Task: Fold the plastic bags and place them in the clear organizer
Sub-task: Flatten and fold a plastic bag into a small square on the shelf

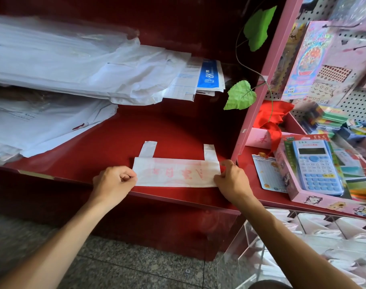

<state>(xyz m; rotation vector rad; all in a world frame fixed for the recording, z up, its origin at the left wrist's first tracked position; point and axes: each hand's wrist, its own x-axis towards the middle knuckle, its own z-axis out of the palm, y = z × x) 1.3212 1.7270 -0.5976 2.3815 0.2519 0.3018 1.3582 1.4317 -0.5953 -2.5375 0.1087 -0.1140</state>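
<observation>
Head view: your left hand [115,180] and right hand [232,180] pinch the folded plastic bag [176,173], long axis left-right, handles pointing far, on the red shelf [119,138].

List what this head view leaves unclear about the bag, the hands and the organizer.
- Bag: red print, faint and blurred, unreadable; both ends covered by the hands.
- Left hand and right hand: fingertips curled under, so the exact grip on the bag is hidden.
- Organizer: cut off by the bottom and right edges; glare on its clear walls hides the count of bags inside.
</observation>
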